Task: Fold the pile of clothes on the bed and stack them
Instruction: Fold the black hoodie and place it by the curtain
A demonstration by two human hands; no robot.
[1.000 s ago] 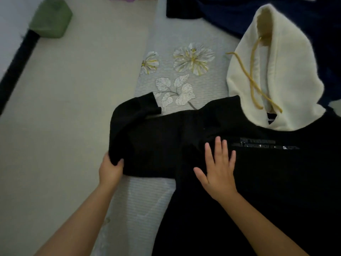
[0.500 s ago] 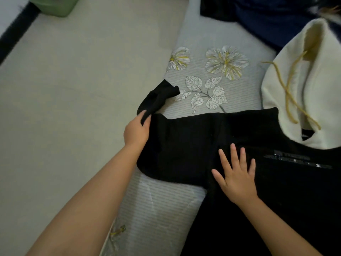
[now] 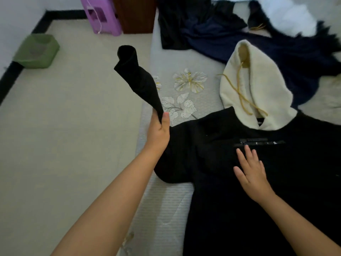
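Note:
A black hoodie lies front-up on the bed, its cream fleece-lined hood with yellow drawstrings spread flat above it. My left hand grips the hoodie's left sleeve and holds it lifted, the cuff pointing up over the bed's left edge. My right hand rests flat, fingers apart, on the hoodie's chest just below the printed lettering. A heap of dark navy and black clothes lies at the far end of the bed.
The bed has a grey striped sheet with a flower print. To its left is beige floor with a green cushion by the wall, a purple plastic stool and a brown cabinet at the back.
My left hand has lifted the sleeve up off the bed, so the cuff now stands in the air. My right hand has stayed flat on the chest.

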